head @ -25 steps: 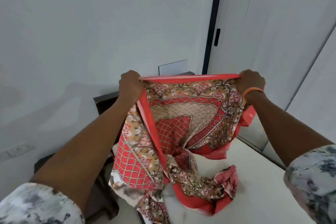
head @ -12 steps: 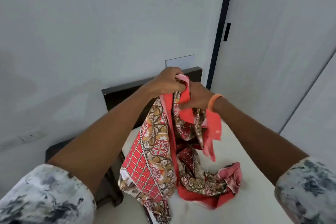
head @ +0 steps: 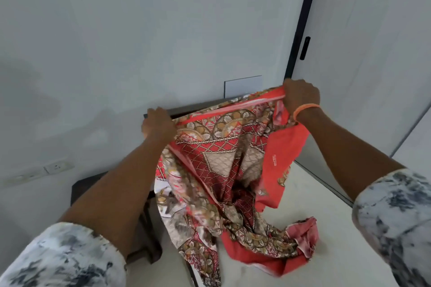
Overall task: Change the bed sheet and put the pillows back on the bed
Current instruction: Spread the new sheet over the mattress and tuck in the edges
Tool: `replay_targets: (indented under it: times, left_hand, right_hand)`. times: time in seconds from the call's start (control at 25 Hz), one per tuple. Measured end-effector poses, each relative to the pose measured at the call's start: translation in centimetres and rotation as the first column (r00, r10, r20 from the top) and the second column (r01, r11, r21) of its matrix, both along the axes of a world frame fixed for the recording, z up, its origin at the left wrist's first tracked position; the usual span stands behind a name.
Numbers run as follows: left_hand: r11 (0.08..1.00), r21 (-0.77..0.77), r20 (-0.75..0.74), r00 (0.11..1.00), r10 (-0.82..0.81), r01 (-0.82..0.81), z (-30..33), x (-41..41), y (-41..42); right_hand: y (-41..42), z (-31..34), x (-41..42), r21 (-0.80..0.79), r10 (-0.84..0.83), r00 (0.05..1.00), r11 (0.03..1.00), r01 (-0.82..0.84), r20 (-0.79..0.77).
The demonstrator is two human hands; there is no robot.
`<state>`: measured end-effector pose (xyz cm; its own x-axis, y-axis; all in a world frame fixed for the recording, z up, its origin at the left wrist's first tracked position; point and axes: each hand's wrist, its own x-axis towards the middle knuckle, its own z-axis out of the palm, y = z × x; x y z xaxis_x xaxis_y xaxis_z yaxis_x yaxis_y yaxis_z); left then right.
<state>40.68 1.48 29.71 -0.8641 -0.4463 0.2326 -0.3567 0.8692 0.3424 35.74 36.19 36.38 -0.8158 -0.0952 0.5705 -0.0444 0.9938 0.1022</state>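
A red patterned sheet [head: 224, 165] hangs stretched between my two hands above a bare white mattress [head: 303, 196]. My left hand [head: 158, 123] grips its upper edge at the left. My right hand [head: 300, 94], with an orange band at the wrist, grips the same edge higher up at the right. The sheet's lower part trails in a crumpled heap [head: 275, 247] on the mattress. No pillows are in view.
A dark headboard [head: 200, 106] runs behind the sheet against a white wall. A dark bedside stand [head: 144, 223] sits at the left under my forearm. A wall socket [head: 56, 166] is at the left. A white door with a black frame [head: 300, 30] stands at the right.
My hands were wide apart with the sheet, came together at its top edge half a second ago, and have now spread apart again, stretching the edge out.
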Motion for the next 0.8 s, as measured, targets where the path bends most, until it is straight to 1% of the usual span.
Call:
replay_targets:
  times: [0.12,0.16,0.2,0.24,0.28,0.32,0.36,0.4,0.44,0.48,0.52,0.56,0.6,0.64,0.68,0.72,0.76,0.8]
  left_hand:
    - [1.000,0.005,-0.029,1.000,-0.004,0.004,0.3,0.2,-1.9]
    - [0.999,0.046,-0.035,0.999,-0.011,0.013,0.6,0.1,-2.2]
    - [0.992,0.127,-0.043,0.999,-0.006,0.011,0.9,-0.1,-2.8]
    - [0.965,0.262,-0.062,0.998,0.021,-0.004,1.0,-0.5,-3.4]
    - [0.897,0.440,-0.084,0.994,0.073,-0.029,1.1,-0.9,-3.9]
    - [0.777,0.628,-0.106,0.984,0.141,-0.044,1.2,-1.4,-4.2]
    - [0.605,0.796,-0.121,0.973,0.194,-0.022,1.3,-1.6,-3.9]
    - [0.413,0.911,-0.118,0.970,0.213,0.020,1.2,-1.7,-3.2]
    - [0.295,0.954,-0.107,0.979,0.175,0.051,1.1,-1.7,-2.2]
    - [0.262,0.962,-0.101,0.991,0.085,0.076,0.9,-1.8,-1.1]
    - [0.287,0.951,-0.115,0.993,-0.012,0.113,0.9,-1.8,-0.1]
    - [0.349,0.924,-0.129,0.987,-0.098,0.156,1.2,-1.8,0.9]
    - [0.442,0.870,-0.159,0.973,-0.165,0.217,1.6,-1.8,1.7]
    - [0.595,0.746,-0.190,0.952,-0.239,0.298,2.0,-1.7,2.1]
    - [0.764,0.530,-0.192,0.930,-0.315,0.368,2.7,-1.5,2.4]
    - [0.873,0.268,-0.166,0.912,-0.376,0.408,3.1,-1.2,2.2]
    - [0.912,0.063,-0.160,0.906,-0.392,0.405,3.0,-0.7,1.9]
    - [0.925,-0.029,-0.170,0.910,-0.378,0.379,2.7,-0.3,1.4]
  right_hand:
    - [1.1,-1.5,0.4,-0.013,-0.062,0.996,0.998,0.063,0.057]
    - [1.2,-1.5,0.5,-0.017,-0.075,0.995,0.997,0.077,0.065]
    - [1.4,-1.3,0.5,-0.030,-0.089,0.994,0.995,0.091,0.070]
    - [1.7,-1.0,0.4,-0.047,-0.094,0.994,0.994,0.097,0.062]
    - [1.8,-0.6,0.1,-0.067,-0.094,0.995,0.993,0.097,0.047]
    - [1.8,-0.3,-0.2,-0.108,-0.103,0.994,0.988,0.107,0.042]
    - [1.8,-0.1,-0.5,-0.195,-0.118,0.990,0.972,0.131,0.076]
    - [1.9,0.0,-0.9,-0.312,-0.122,0.982,0.936,0.161,0.141]
    - [1.9,-0.1,-1.2,-0.427,-0.104,0.968,0.883,0.195,0.227]
    - [1.8,-0.4,-1.2,-0.505,-0.071,0.946,0.831,0.232,0.318]
    - [1.9,-0.9,-1.3,-0.568,-0.016,0.922,0.783,0.252,0.387]
    - [2.1,-1.4,-1.3,-0.638,0.051,0.901,0.723,0.264,0.430]
    - [2.1,-1.9,-1.3,-0.710,0.121,0.887,0.652,0.266,0.445]
    - [2.4,-2.3,-1.3,-0.744,0.150,0.883,0.611,0.271,0.445]
    - [2.8,-2.4,-1.3,-0.731,0.118,0.899,0.630,0.260,0.421]
    - [3.4,-2.3,-1.2,-0.685,0.026,0.927,0.682,0.257,0.374]
    - [4.2,-2.2,-1.2,-0.637,-0.069,0.948,0.725,0.261,0.309]
    - [5.1,-2.2,-1.0,-0.611,-0.137,0.958,0.745,0.267,0.252]
